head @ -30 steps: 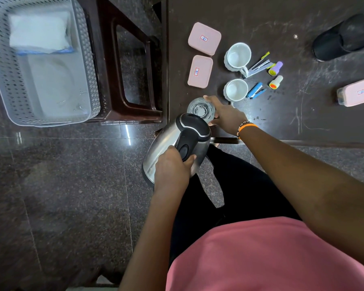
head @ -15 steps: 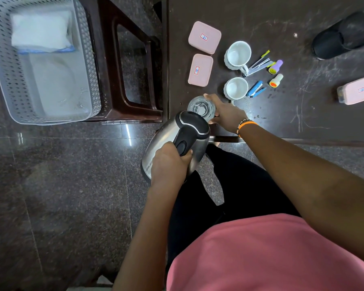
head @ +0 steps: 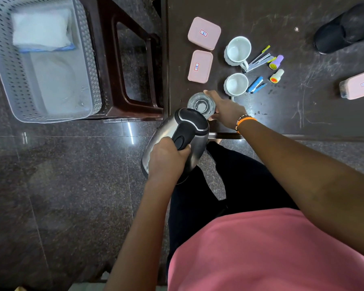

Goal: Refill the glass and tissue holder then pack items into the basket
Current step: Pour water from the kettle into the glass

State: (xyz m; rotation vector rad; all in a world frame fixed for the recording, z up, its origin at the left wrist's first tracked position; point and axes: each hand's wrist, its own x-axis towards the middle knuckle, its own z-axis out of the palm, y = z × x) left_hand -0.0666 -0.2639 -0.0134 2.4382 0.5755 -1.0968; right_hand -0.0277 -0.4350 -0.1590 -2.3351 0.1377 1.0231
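Little has shifted: our left hand still grips the tilted kettle over the glass, which our right hand's fingers steady at the bench edge for pouring.

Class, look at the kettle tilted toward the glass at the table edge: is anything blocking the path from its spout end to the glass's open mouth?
Nothing visible blocks it. The kettle, gripped by the left hand, overlaps the near rim of the glass. The right hand holds the glass's side, leaving its mouth open.
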